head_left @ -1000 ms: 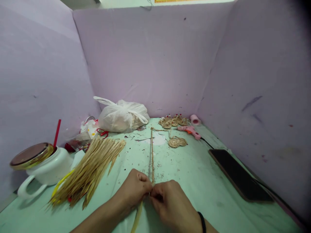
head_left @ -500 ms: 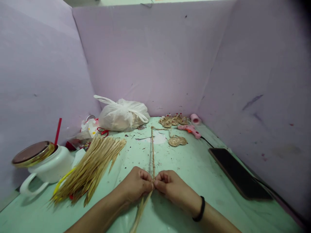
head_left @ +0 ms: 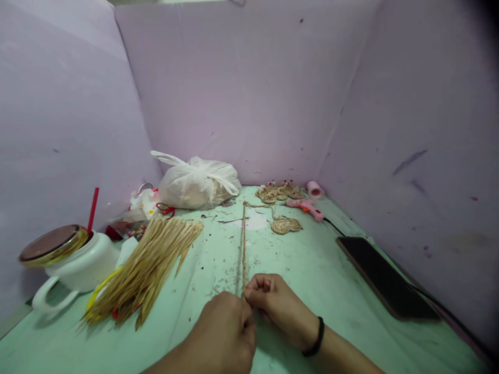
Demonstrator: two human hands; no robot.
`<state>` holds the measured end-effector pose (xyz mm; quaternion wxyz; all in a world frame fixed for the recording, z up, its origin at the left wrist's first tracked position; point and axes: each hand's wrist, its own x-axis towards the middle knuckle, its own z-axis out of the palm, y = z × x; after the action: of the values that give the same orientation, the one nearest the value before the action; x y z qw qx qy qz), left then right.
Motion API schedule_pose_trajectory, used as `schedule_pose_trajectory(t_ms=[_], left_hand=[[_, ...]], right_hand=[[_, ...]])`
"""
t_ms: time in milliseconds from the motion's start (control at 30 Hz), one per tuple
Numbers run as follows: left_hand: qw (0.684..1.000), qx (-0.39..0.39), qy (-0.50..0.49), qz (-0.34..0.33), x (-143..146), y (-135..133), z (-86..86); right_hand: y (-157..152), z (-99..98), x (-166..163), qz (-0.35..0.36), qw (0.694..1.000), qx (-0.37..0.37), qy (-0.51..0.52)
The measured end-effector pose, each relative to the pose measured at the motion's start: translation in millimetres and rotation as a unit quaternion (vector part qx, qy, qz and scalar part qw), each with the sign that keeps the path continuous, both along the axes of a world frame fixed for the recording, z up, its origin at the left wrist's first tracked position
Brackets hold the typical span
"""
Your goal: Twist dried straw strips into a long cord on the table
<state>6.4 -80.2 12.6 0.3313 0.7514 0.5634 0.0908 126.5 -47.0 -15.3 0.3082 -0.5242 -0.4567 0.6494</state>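
Observation:
A thin twisted straw cord [head_left: 244,244] runs away from me over the middle of the table and bends right at its far end. Its near end is pinched in my right hand [head_left: 278,306], which wears a black band on the wrist. My left hand [head_left: 226,327] is closed just below and left of it, back of the hand up. The loose straw strands seen earlier are covered by this hand. To the left lies a bundle of dry straw strips [head_left: 144,270]. A coiled straw sole shape [head_left: 286,224] rests beyond my right hand.
A white mug [head_left: 83,262] with a lid and red straw stands left. Behind are a tied plastic bag [head_left: 198,183], finished straw pieces [head_left: 278,192], a pink tape roll [head_left: 315,190] and a pink glue gun [head_left: 306,209]. A phone [head_left: 385,275] lies right.
My left hand has moved down toward me and turned over, its back now uppermost. My right hand stays at the cord with almost the same pinch. The view has tilted slightly.

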Motion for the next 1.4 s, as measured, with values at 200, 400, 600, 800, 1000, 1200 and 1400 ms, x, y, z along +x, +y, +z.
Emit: schedule_pose_trajectory(t_ms=[200,400,600,800,1000,1200,1400], left_hand=[[0.999,-0.011,0.003,-0.035,-6.4,7.3,4.1],[0.952,-0.164,-0.189,0.177,-17.8,36.6,10.4],[0.945,0.055,-0.189,0.261,-40.7,52.2,16.7],[0.886,-0.324,-0.305,0.131,-24.9,40.6,7.4],[0.890,-0.304,-0.300,0.160,-11.9,35.6,-10.8],[0.922,-0.217,-0.269,0.172,-6.0,34.8,-13.5],[0.924,-0.202,-0.258,0.197,-0.1,30.0,-12.3]], right_hand=[[0.5,-1.1,0.4,0.005,1.000,-0.007,0.014],[2.7,0.6,6.9,0.055,0.998,0.011,0.033],[4.9,5.0,7.3,0.060,0.998,0.013,0.016],[7.7,-7.3,4.7,0.056,0.995,0.045,0.062],[8.8,-8.9,11.2,0.105,0.988,0.109,0.020],[4.0,0.0,20.5,0.139,0.930,0.258,-0.224],[-16.2,16.9,15.7,0.115,0.896,0.252,-0.347]])
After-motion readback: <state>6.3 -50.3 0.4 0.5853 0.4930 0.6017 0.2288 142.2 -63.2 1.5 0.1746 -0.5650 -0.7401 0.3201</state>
